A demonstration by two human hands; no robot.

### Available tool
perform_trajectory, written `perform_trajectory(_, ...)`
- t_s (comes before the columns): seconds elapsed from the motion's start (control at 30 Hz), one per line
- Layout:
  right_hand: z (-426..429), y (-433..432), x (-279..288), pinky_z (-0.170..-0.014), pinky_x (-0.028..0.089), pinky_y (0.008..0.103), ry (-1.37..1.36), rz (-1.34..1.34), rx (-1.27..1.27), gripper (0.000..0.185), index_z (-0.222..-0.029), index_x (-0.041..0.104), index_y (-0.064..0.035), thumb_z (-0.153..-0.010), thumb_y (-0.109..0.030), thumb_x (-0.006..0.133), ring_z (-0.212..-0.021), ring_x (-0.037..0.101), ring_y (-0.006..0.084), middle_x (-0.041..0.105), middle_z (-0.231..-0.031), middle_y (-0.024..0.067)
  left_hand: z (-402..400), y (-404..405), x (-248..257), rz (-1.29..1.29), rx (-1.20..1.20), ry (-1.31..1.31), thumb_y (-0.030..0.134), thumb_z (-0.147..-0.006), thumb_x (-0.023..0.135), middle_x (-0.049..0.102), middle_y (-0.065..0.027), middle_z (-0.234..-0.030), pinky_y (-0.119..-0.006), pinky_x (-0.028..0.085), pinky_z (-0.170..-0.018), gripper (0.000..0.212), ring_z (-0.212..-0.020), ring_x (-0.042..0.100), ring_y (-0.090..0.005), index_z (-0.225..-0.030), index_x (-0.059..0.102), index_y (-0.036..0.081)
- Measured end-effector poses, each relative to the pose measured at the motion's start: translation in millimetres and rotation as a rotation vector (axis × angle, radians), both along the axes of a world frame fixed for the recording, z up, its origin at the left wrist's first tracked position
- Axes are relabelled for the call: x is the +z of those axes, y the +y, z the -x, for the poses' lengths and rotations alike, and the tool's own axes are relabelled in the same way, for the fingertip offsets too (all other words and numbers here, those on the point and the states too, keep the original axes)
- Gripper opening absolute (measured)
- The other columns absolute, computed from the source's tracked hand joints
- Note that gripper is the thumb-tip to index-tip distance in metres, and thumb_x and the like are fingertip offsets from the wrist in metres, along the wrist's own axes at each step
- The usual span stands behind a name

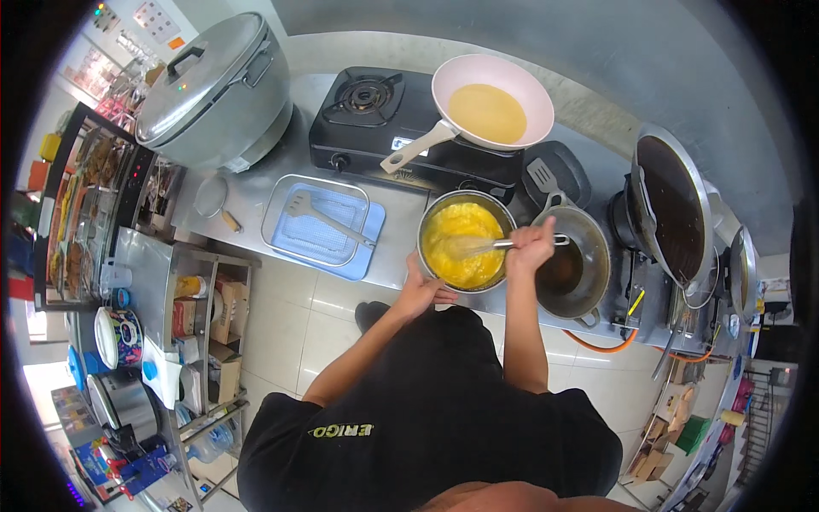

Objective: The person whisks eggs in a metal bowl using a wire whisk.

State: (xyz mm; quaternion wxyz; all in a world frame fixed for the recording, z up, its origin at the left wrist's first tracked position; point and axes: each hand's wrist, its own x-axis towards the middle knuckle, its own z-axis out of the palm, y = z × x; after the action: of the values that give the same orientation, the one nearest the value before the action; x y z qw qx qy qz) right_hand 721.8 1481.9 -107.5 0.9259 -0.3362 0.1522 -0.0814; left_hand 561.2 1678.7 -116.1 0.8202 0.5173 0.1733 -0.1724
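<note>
My right hand (531,246) is closed around the handle of a metal whisk (477,245), whose wires sit in yellow beaten egg (470,269). The egg fills a round metal bowl (423,221) near the counter's front edge. My left hand (423,289) supports the bowl's lower left side, thumb at the wall and fingers under it. Beyond the bowl, a pink frying pan (540,89) with yellowish liquid rests on the right side of a black gas stove (365,144). Right of my right hand is a metal wok (598,256) with dark liquid.
A grey spatula (333,224) lies in a wire basket on a blue tray (374,243). Left of it are a strainer (211,195) and a large lidded pot (237,109). A large wok (700,211) of dark liquid stands at right; an orange hose (598,347) hangs below.
</note>
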Motion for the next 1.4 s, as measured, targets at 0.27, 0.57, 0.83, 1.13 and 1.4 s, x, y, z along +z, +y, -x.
perform_trajectory(0.27,2.1,3.3,-5.6,-0.041,0.022,0.0315,0.058,0.055,0.015,0.057,-0.057,0.032,-0.0181,-0.102,-0.038,0.060,-0.038,0.023,0.0122,0.026,-0.047,-0.0028,1.3,-13.9,-28.1,0.095,0.048,-0.064,-0.003,-0.102,0.041,0.040,-0.0344,-0.135,-0.047,0.065,-0.083,0.063,-0.096,0.072,-0.0423,-0.140,-0.003,0.020)
perform_trajectory(0.57,1.8,-0.3,-3.8,-0.043,0.022,0.0317,0.017,0.070,-0.094,0.059,-0.057,0.028,-0.0184,-0.103,-0.041,0.057,-0.040,0.021,0.0128,0.023,-0.047,-0.0026,5.6,-20.5,-18.9,0.126,0.057,-0.007,-0.002,-0.104,0.043,0.043,-0.0341,-0.135,-0.047,0.064,-0.086,0.068,-0.100,0.072,-0.0398,-0.142,-0.009,0.020)
perform_trajectory(0.83,3.0,11.5,-8.5,-0.042,0.022,0.0305,0.030,0.037,-0.065,0.061,-0.054,0.028,-0.0183,-0.103,-0.042,0.058,-0.038,0.023,0.0131,0.026,-0.046,-0.0021,4.3,-22.7,-18.6,0.113,0.039,0.016,-0.002,-0.103,0.043,0.046,-0.0348,-0.132,-0.047,0.063,-0.088,0.068,-0.100,0.072,-0.0391,-0.141,-0.010,0.019)
perform_trajectory(1.13,4.5,6.9,-12.8,-0.041,0.024,0.0322,0.016,0.071,0.028,0.058,-0.056,0.032,-0.0183,-0.103,-0.040,0.058,-0.038,0.027,0.0139,0.029,-0.047,-0.0014,0.5,-21.1,-15.9,0.114,0.059,0.009,-0.004,-0.102,0.044,0.045,-0.0344,-0.132,-0.047,0.064,-0.087,0.068,-0.099,0.072,-0.0383,-0.139,-0.008,0.019)
perform_trajectory(1.4,6.6,-0.9,5.0,-0.043,0.023,0.0309,0.015,0.015,0.008,0.057,-0.057,0.029,-0.0182,-0.103,-0.038,0.057,-0.040,0.022,0.0126,0.024,-0.047,-0.0029,3.1,-23.3,-23.9,0.119,0.056,0.019,-0.004,-0.102,0.043,0.047,-0.0344,-0.129,-0.046,0.064,-0.086,0.065,-0.099,0.072,-0.0382,-0.138,-0.007,0.018)
